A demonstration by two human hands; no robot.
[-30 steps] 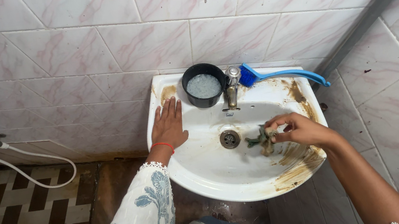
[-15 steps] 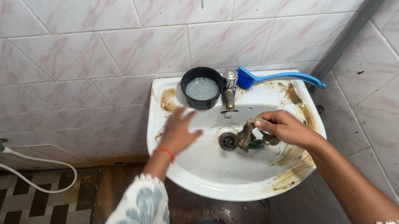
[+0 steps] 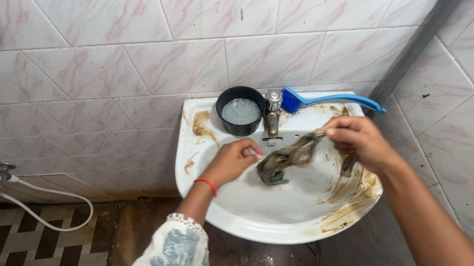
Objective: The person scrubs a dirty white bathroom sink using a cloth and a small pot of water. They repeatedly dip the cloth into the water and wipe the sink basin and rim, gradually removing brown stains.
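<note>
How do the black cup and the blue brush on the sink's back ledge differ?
The round black cup stands upright left of the metal tap, holding foamy whitish liquid; the long-handled blue plastic brush lies flat to the tap's right, handle pointing rightward. Both rest untouched on the stained white sink.

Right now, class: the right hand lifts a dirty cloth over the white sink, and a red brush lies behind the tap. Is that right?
Not quite. The head view shows the brush is blue, not red. The right hand does lift the dirty cloth over the white sink, behind the tap.

Black cup [image 3: 240,111], tap [image 3: 273,113] and brush [image 3: 327,101] crowd the basin's [image 3: 269,217] back ledge.
</note>
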